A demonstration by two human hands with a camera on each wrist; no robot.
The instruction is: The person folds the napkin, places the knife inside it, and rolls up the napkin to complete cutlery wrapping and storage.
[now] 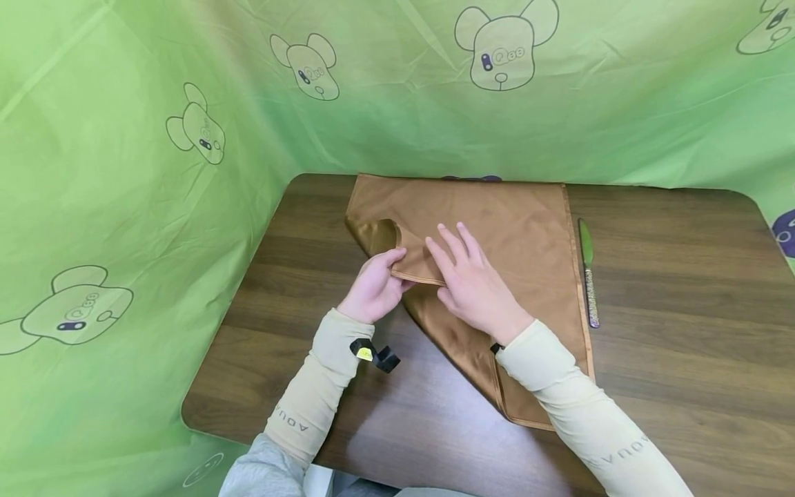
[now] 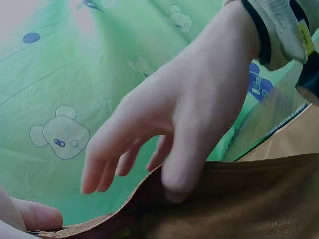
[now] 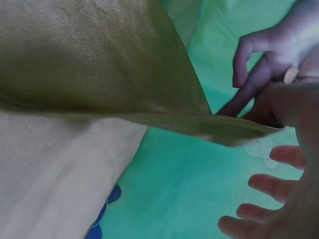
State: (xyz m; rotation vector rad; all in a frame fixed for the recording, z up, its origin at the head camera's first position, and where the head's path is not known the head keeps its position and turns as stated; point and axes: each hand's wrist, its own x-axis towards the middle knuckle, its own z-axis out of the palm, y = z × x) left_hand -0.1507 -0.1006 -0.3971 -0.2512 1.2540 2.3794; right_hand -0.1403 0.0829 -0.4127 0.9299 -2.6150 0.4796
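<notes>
Brown cloth [image 1: 522, 235] | edge pinched in left grip [image 1: 375, 286] | right grip [image 1: 477, 288] spread, thumb at edge

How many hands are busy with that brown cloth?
2. The left hand pinches the brown cloth at its lifted edge; the right hand is just to its right, over the cloth. Part of the left hand is hidden underneath; no other hands show.

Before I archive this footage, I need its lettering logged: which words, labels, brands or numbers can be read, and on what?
"Qee": the bear face on the green backdrop; others blurred.
"AQUA", seemingly: the left sleeve and right sleeve.
Yellow tag by the left wrist: too small to read.
No legible numbers.
</notes>
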